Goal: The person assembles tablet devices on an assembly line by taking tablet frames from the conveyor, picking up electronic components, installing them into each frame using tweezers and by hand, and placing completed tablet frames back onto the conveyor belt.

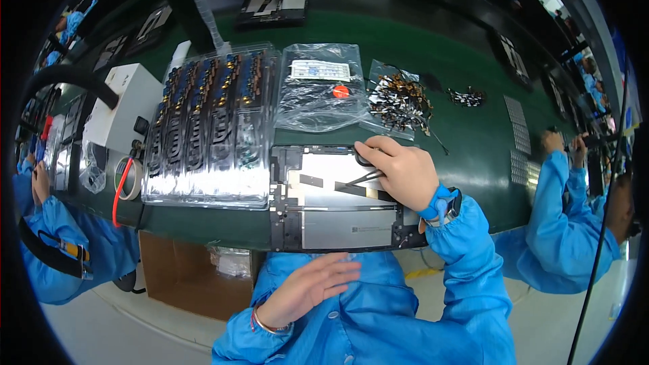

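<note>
A flat tablet-like device (345, 228) lies opened on the table's near edge, with silver panels in a black frame. My right hand (404, 172) is over its far right part, closed round dark tweezers (363, 179). The tips of the tweezers point left, over the dark strip across the upper silver panel; I cannot tell whether they touch it. By my index fingertip is a small black rounded thing (363, 156) whose kind I cannot make out. My left hand (314, 286) hangs in front of the table edge above my lap, fingers stretched out, holding nothing.
Left of the device stands a clear plastic tray (203, 192) of small flex parts. Behind it lie a clear bag (318, 111) and a heap of small cable parts (399, 105). A white box (122, 108) and a tape roll (128, 179) stand left. Co-workers sit on both sides.
</note>
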Demonstrator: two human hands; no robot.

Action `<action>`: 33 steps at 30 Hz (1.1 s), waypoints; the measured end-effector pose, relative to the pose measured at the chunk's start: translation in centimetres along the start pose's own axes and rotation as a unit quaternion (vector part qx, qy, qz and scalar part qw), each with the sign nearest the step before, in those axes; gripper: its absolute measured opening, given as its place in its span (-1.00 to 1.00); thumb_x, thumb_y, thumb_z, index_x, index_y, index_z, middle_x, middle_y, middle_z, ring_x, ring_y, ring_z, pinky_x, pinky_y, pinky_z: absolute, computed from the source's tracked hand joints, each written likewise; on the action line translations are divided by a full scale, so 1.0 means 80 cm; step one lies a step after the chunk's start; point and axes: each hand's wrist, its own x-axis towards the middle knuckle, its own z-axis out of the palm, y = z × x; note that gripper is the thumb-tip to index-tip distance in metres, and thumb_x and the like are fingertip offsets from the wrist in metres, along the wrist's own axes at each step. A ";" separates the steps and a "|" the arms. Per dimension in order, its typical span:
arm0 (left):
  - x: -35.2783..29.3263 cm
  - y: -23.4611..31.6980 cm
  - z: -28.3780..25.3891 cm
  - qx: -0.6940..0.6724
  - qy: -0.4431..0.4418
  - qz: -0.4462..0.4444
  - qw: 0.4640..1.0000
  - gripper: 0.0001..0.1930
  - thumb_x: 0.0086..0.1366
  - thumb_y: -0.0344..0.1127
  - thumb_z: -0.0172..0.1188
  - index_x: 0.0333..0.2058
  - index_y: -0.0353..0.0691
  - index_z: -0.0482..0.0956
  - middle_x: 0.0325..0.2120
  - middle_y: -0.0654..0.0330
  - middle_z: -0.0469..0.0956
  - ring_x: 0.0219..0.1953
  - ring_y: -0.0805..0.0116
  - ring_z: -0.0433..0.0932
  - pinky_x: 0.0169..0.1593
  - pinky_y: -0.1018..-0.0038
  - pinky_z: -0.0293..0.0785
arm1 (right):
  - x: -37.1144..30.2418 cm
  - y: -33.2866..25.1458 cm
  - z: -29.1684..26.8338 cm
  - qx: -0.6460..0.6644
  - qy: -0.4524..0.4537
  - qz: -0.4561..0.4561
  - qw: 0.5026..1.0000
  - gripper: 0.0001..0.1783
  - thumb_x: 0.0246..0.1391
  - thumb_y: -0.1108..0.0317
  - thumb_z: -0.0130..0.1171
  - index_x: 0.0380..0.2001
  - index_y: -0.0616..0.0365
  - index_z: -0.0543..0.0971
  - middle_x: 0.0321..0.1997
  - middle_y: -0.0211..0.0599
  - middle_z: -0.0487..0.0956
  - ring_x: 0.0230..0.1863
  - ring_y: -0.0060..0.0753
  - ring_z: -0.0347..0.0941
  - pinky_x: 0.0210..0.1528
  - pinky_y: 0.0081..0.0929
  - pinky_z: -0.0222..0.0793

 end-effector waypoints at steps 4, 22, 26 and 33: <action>0.012 -0.033 -0.014 -0.174 -0.012 0.078 0.982 -0.65 0.33 -0.31 -0.16 0.00 -0.41 0.30 -0.02 0.04 0.37 0.01 0.23 0.38 0.15 0.33 0.20 | -0.006 -0.003 -0.008 -0.040 -0.032 -0.074 0.996 -0.52 -0.35 0.51 0.13 -0.19 0.05 0.52 -0.24 -0.45 0.49 -0.49 -0.35 0.47 -0.48 -0.47 0.40; 0.026 -0.009 0.156 0.522 0.072 0.601 0.601 -0.40 -0.15 -0.51 0.19 0.00 -0.03 0.44 0.07 0.05 0.28 0.09 -0.10 0.25 0.01 0.03 0.26 | -0.052 -0.049 -0.094 0.275 0.234 0.083 0.929 -0.41 -0.21 0.64 0.05 0.02 0.16 0.37 -0.06 -0.08 0.40 -0.24 -0.32 0.45 -0.26 -0.57 0.37; 0.020 -0.031 0.173 0.659 0.159 0.596 0.430 -0.56 -0.05 -0.40 0.15 -0.12 0.16 0.55 0.03 0.18 0.32 0.05 -0.14 0.26 -0.01 -0.09 0.20 | -0.036 -0.058 -0.137 0.324 0.288 0.086 0.897 -0.42 -0.18 0.64 0.03 0.04 0.18 0.36 -0.03 -0.08 0.39 -0.20 -0.32 0.44 -0.23 -0.57 0.37; 0.022 -0.046 0.159 0.691 0.212 0.578 0.379 -0.59 -0.01 -0.35 0.10 -0.13 0.20 0.55 0.02 0.21 0.31 0.05 -0.06 0.24 0.00 -0.06 0.17 | -0.028 -0.075 -0.156 0.484 0.317 0.080 0.812 -0.44 -0.13 0.63 0.00 0.05 0.21 0.34 0.02 -0.08 0.38 -0.13 -0.32 0.43 -0.19 -0.58 0.36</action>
